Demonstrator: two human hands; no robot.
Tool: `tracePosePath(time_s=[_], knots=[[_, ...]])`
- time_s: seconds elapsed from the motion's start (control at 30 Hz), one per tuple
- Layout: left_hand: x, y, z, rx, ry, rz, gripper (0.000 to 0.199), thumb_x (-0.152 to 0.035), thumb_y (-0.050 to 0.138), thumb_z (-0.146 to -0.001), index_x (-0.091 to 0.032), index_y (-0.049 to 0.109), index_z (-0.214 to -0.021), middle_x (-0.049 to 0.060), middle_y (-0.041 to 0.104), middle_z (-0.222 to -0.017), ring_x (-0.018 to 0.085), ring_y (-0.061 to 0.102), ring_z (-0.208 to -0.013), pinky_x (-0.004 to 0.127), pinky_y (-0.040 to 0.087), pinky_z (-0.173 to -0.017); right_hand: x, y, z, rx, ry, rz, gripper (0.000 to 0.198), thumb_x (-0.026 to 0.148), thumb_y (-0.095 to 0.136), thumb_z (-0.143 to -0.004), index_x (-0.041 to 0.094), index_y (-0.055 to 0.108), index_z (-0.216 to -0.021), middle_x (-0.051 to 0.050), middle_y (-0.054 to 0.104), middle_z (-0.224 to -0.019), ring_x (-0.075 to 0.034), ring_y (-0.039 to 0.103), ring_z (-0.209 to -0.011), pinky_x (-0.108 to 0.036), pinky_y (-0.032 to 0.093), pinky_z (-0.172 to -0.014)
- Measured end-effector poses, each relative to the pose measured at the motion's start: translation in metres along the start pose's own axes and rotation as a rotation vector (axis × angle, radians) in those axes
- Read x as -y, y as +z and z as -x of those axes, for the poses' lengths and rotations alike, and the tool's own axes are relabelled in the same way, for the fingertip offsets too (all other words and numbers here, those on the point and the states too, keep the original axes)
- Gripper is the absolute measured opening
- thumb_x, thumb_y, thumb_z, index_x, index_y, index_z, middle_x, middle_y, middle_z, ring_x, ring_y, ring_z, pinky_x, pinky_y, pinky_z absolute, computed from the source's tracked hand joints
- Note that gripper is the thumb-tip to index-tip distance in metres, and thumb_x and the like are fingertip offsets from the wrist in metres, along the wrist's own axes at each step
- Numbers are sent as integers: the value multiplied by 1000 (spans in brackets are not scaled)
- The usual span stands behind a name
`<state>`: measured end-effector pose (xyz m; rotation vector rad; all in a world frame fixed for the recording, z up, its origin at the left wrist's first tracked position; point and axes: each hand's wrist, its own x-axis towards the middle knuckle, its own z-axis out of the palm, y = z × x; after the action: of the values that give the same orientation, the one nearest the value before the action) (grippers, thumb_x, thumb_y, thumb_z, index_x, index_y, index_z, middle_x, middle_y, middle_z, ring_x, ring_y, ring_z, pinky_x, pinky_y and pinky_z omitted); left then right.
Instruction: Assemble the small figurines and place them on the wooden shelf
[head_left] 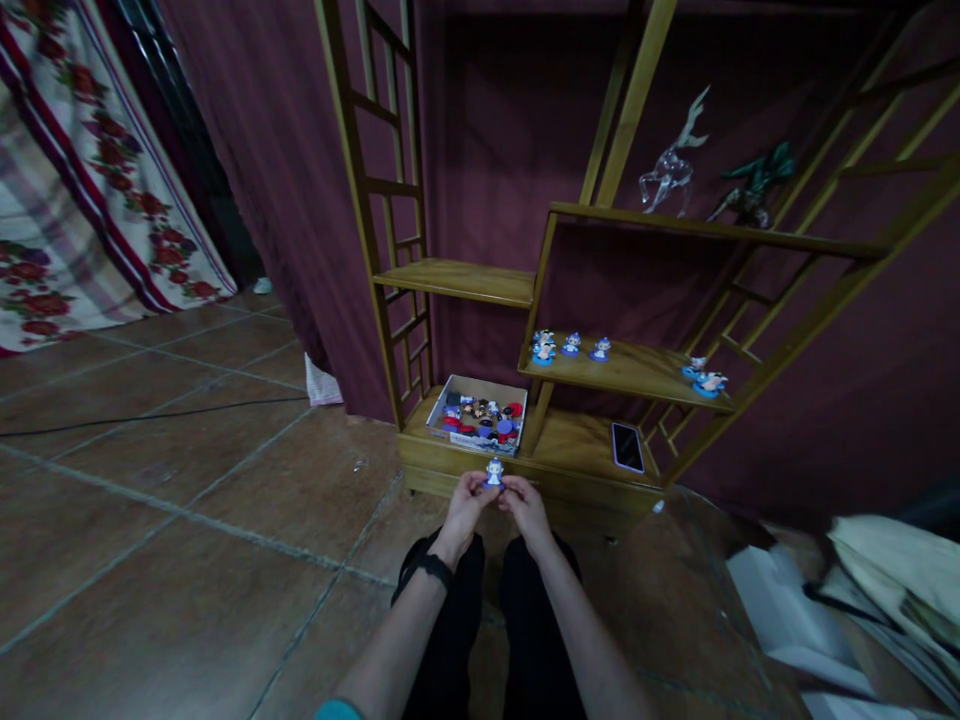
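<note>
A small white-and-purple toy figurine (493, 472) stands upright between my two hands, held by its purple base in front of the shelf unit. My left hand (466, 508) pinches the base from the left, and my right hand (527, 505) grips it from the right. Just beyond them, an open cardboard box (451, 436) on the bottom shelf holds several figurines with red, purple and black parts. On the middle shelf (637, 368), similar purple-based figurines (600, 349) stand beside blue-based ones (543, 348); more blue-based figurines (708, 383) are at its right end.
A phone (628, 447) lies on the bottom shelf at right. Higher up stand a clear deer statue (670, 170) and a dark green statue (757, 188). White boxes (787, 600) and a pale bag (900, 560) sit on the floor at right. A black cable (150, 416) crosses the tiles.
</note>
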<state>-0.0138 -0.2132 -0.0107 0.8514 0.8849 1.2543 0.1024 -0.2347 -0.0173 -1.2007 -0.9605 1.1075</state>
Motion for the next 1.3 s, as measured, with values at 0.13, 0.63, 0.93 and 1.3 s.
tracePosePath(time_s=[0.13,0.63,0.93,1.3], knots=[[0,2,0,-17,14,-17,43,-22,78,-46,-17,50,-79,0,61,-74,12,58,-65,28,44,-66,-1,0,0,2,6,12,26,31,56,-66,20,62,-90,-4,66,-89,-17,62,-75,-29,53,-62],[9,-2,-4,-45,48,-85,41,-21,77,-48,-17,52,-80,-2,59,-70,12,57,-64,27,44,-66,1,0,1,15,21,27,27,35,58,-67,21,62,-90,-4,66,-94,-19,63,-80,-30,53,-62],[3,1,1,-24,51,-101,39,-22,77,-49,-18,52,-79,-2,59,-69,12,57,-61,27,44,-64,-2,0,-1,21,33,22,27,35,59,-66,22,62,-89,-3,66,-95,-20,63,-82,-30,53,-62],[2,1,1,14,82,-83,35,-22,74,-54,-18,51,-80,-2,60,-72,12,56,-63,26,43,-65,-11,-2,-4,9,21,30,30,36,58,-66,22,63,-93,-4,66,-96,-20,63,-81,-31,53,-62]])
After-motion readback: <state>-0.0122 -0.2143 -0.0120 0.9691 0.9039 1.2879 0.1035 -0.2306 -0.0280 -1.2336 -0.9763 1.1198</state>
